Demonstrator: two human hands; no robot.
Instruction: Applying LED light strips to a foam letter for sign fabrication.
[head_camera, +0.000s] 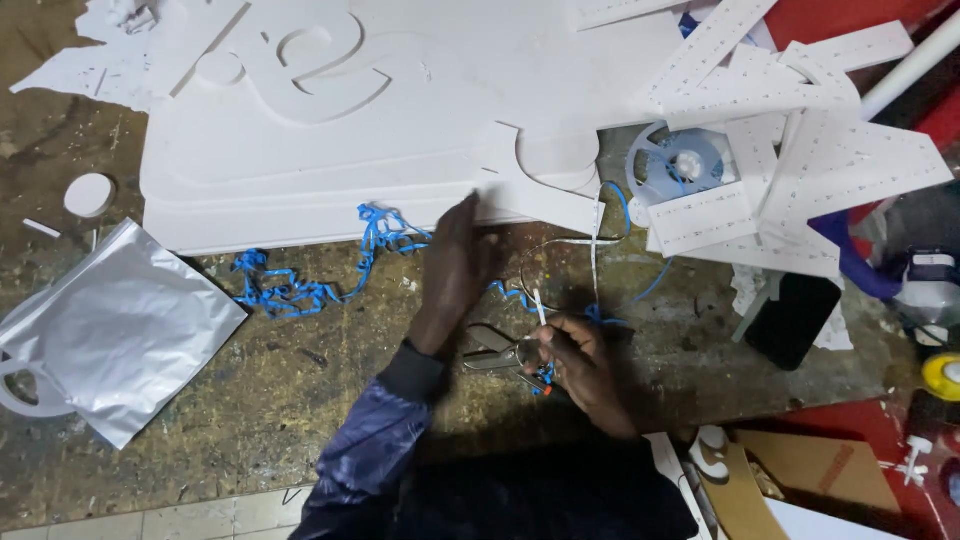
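Scissors (497, 352) lie low in the middle of the desk (300, 400), held in the right hand (580, 365), whose grip is clamped on their handles; a thin white strip (541, 306) sticks up from between the same fingers. Blades point left, toward the dark sleeve (375, 440) of the left arm. Whether the blades are apart or together cannot be told.

Left hand (455, 265) reaches up past the scissors, fingers stretched out flat and apart, holding nothing, its fingertips touching the lower edge of a big white board (330, 150). Cut shapes and curves show in that board.

Blue tape (300, 285) lies tangled along the board's lower edge, running from the left to just under the left hand. A silver bag (120, 335) sits well apart on the left. A clear reel (685, 160) with a blue core rests at the board's right end, half under a pile of white dotted strips (800, 150). A black phone (795, 320) lies below that pile, near the right hand
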